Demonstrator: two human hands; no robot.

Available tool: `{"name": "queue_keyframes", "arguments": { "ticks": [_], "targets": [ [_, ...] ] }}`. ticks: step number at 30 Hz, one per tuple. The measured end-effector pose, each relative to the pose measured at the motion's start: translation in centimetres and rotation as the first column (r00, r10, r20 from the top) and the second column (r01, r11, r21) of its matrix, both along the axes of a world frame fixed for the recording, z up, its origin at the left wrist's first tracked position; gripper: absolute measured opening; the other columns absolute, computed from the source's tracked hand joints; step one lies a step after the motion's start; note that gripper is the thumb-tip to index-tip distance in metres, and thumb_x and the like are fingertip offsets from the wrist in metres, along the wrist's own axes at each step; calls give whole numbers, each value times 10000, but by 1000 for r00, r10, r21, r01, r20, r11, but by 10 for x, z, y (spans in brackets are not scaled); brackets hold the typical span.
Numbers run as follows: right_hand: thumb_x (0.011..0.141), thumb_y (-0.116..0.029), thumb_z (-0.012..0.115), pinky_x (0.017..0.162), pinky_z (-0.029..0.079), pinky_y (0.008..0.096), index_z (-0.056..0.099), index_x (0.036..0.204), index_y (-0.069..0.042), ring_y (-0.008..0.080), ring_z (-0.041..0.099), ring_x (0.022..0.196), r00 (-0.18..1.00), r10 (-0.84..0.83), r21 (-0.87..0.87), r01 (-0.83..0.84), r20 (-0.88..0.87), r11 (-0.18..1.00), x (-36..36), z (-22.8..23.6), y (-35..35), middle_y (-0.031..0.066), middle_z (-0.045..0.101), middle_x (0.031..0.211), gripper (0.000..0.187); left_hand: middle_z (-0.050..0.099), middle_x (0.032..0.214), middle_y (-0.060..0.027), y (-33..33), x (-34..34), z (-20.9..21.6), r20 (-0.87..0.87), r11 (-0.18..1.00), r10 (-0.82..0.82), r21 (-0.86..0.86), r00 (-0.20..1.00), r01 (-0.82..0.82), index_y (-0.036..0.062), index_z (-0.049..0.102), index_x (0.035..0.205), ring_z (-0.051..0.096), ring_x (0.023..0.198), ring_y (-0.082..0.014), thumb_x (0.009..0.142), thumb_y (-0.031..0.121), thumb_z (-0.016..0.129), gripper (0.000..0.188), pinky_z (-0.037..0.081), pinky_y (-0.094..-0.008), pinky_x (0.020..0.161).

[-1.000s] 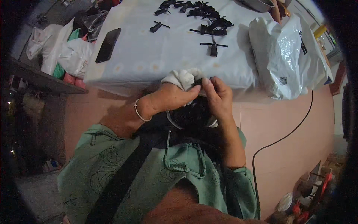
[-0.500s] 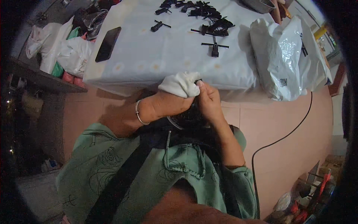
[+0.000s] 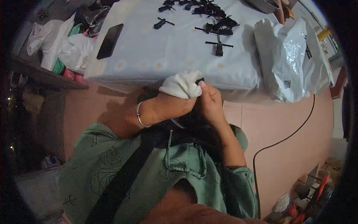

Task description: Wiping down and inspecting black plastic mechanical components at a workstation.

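My left hand (image 3: 172, 105), with a bangle at its wrist, is closed around a bunched white cloth (image 3: 179, 85) just off the table's near edge. The cloth hides most of its fingers. Against it, my right hand (image 3: 211, 101) is closed, its thumb beside a small black part (image 3: 200, 80) that pokes out where the two hands meet. Most of that part is covered, so its full shape is hidden. On the table lie similar black T-shaped pieces: one (image 3: 219, 49) nearest my hands, one (image 3: 160, 24) to the left, and several in a pile (image 3: 223, 25) behind.
A white cloth with pale spots covers the table (image 3: 149, 48). A dark phone (image 3: 110, 41) lies on its left side. At the right stands a large white plastic bag (image 3: 283, 63), with a metal bowl (image 3: 265, 5) behind. Plastic bags (image 3: 76, 52) crowd the far left. A black cable (image 3: 279, 141) crosses the floor.
Both hands keep their place and grip with hardly any movement. The table and everything on it appear shifted slightly rightward in the picture.
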State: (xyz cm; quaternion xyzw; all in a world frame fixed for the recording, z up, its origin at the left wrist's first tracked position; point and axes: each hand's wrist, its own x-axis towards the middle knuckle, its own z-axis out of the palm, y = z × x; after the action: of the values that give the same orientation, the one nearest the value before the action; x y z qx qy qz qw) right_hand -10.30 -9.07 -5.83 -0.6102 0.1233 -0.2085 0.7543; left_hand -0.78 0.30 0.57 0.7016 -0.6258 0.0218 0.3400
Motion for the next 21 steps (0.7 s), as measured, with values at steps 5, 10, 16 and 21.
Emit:
{"name": "queue_keyframes", "arguments": {
  "ticks": [5, 10, 16, 21],
  "targets": [
    [925, -283, 418, 622, 386, 228, 535, 791, 8, 66, 419, 668, 999, -31, 40, 29, 44, 999, 4, -4, 1, -26, 503, 700, 342, 565, 839, -147, -2, 4, -1, 96, 994, 25, 105, 995, -35, -16, 525, 973, 559, 743, -272, 767, 85, 554, 231, 451, -326, 680],
    [889, -225, 491, 647, 413, 232, 551, 850, 9, 78, 456, 700, 993, -107, -305, 87, -49, 949, -9, 13, -17, 21, 544, 727, 245, 544, 939, -50, 0, 21, -12, -610, 1000, 8, -6, 793, -15, 18, 479, 1085, 522, 856, -127, 807, 91, 564, 300, 438, -261, 744],
    [818, -90, 589, 640, 409, 203, 594, 851, 28, 64, 490, 695, 986, -166, -546, 144, 9, 825, -14, 21, -20, -12, 572, 736, 122, 523, 842, -37, 1, 24, -4, -775, 997, 66, 80, 629, -6, 31, 459, 1113, 490, 751, -117, 848, 114, 484, 279, 430, -263, 666],
    [822, -119, 590, 587, 403, 213, 589, 810, 12, 64, 478, 631, 987, -157, -393, 153, 21, 907, -11, 12, -18, -1, 557, 672, 132, 536, 779, -85, 2, 13, -4, -619, 991, 61, 132, 783, 27, 21, 477, 1066, 500, 698, -180, 846, 144, 446, 254, 432, -318, 642]
  ]
}}
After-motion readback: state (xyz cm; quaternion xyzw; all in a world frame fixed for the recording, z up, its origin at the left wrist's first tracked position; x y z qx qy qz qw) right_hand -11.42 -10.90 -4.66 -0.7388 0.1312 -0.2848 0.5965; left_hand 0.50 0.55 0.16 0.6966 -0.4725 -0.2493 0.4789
